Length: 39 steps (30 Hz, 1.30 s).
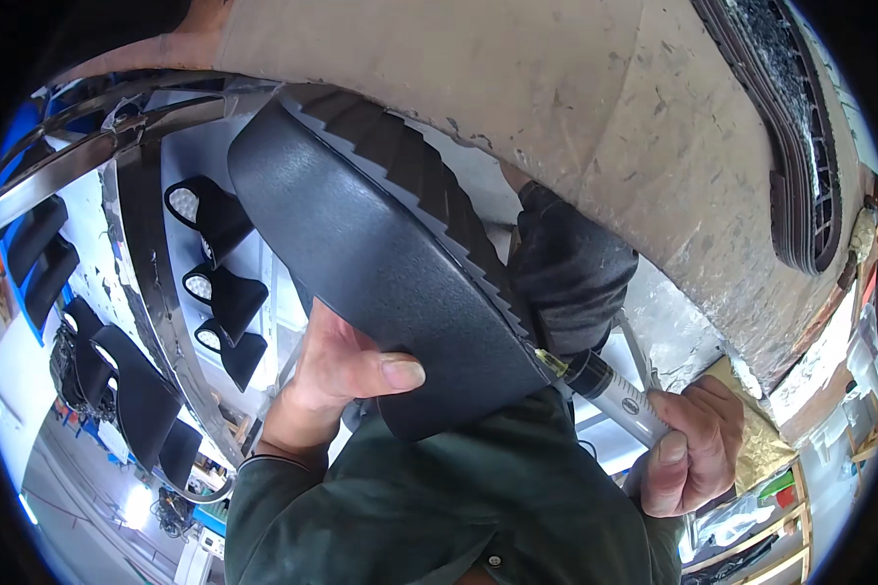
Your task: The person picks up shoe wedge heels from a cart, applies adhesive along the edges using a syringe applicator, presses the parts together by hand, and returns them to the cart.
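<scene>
Across the middle lies a large black shoe point(361, 263) with a smooth upper and a saw-toothed sole edge point(400, 161). My left hand point(337, 366) grips its lower left side, thumb pressed on the smooth black surface and the other fingers hidden behind it. In my right hand point(698, 444) is a clear syringe point(622, 402) with a dark front end, fingers wrapped round its barrel. Its yellow-green tip point(551, 363) sits at the shoe's lower right end, where upper and sole meet; whether it touches I cannot tell.
A worn brown table point(576, 88) spans the top, bearing a dark shoe sole point(795, 166) with a ridged side and open lattice. Left, a metal rack point(151, 253) carries several black slides point(234, 302). Brownish-gold wrapping point(756, 439) is beyond my right hand.
</scene>
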### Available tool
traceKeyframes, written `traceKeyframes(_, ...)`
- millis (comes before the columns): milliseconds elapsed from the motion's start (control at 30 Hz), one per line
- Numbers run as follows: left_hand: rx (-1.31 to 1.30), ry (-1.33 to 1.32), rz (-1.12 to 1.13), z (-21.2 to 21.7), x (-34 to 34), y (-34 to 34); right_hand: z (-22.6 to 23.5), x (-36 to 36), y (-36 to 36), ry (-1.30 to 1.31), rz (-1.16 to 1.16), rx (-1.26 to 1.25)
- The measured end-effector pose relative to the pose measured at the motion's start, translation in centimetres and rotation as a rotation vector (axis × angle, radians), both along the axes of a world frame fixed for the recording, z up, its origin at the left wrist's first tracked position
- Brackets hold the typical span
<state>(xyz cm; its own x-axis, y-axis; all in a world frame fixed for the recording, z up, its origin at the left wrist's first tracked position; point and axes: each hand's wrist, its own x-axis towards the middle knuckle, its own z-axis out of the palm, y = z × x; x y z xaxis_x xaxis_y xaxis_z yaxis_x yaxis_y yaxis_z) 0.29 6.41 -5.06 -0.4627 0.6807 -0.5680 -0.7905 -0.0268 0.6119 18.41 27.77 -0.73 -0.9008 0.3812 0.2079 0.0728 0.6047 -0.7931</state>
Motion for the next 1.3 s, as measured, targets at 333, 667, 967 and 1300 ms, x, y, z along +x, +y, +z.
traceKeyframes(333, -0.039, -0.119, 0.173, 1.2, 0.8, 0.3, 0.1, 2.0, -0.3, 0.021, -0.029, -0.046)
traceKeyframes(667, 0.042, -0.185, 0.279, 2.0, 1.2, 0.8, -1.0, 4.0, -0.3, 0.122, 0.041, -0.155)
traceKeyframes(967, 0.073, -0.098, 0.395, 2.7, 1.8, 2.0, -2.1, 6.0, -0.3, 0.177, 0.077, -0.226)
traceKeyframes(1300, 0.202, -0.24, 0.405, 2.8, 1.1, 2.4, -3.8, 6.3, -1.9, 0.114, -0.182, -0.267)
